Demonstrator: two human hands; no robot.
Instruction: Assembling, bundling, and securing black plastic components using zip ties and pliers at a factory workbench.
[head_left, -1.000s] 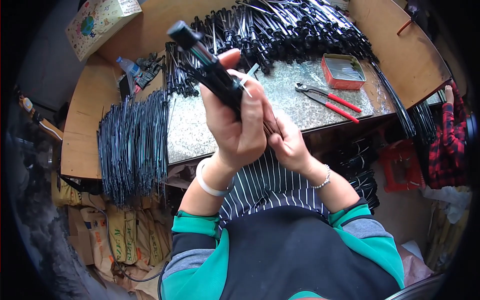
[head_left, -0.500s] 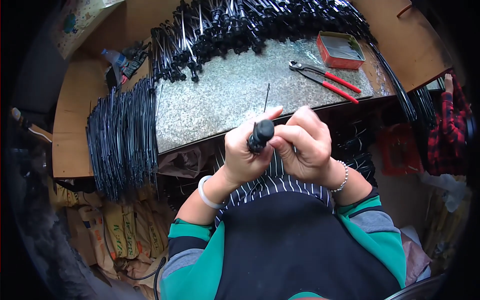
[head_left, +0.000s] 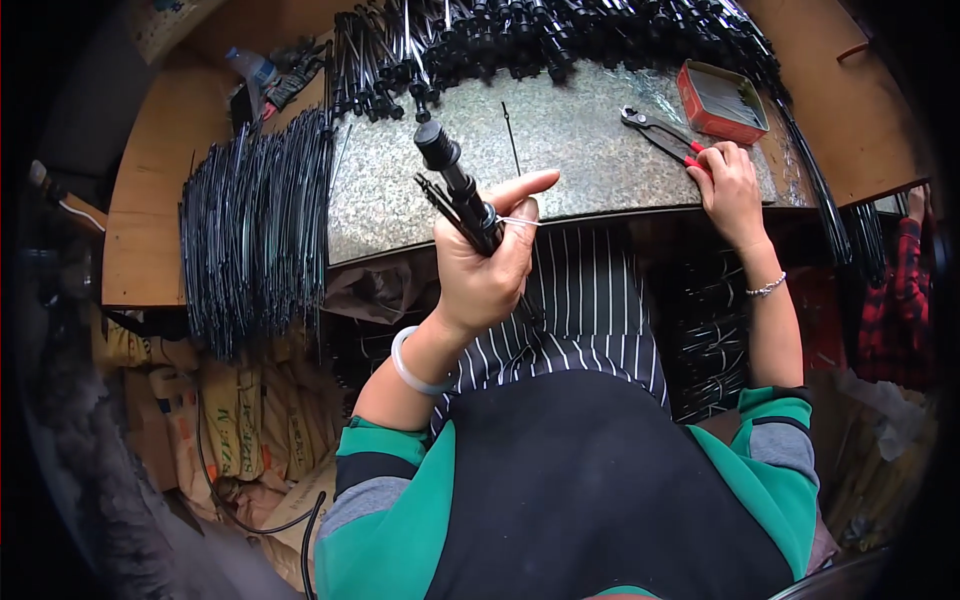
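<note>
My left hand (head_left: 488, 262) is closed around a bundle of black cables with a round black connector (head_left: 450, 180) pointing up and away, a thin white tie looped round it near my index finger. My right hand (head_left: 730, 185) reaches out to the right and rests on the red handles of a pair of cutting pliers (head_left: 662, 137) lying on the grey speckled worktop (head_left: 580, 160). Whether the fingers grip the handles is unclear. One loose thin black tie (head_left: 511, 138) lies on the worktop beyond my left hand.
A thick sheaf of black ties (head_left: 255, 225) hangs over the worktop's left edge. Many black cable assemblies (head_left: 540, 40) are heaped along the back. A red tin tray (head_left: 722, 100) sits at the right. More cables (head_left: 850, 230) drape off the right side. Sacks (head_left: 240, 420) lie below left.
My hands, together over my lap, have separated. The left hand lifted the cable bundle up; the right hand moved out right to the pliers.
</note>
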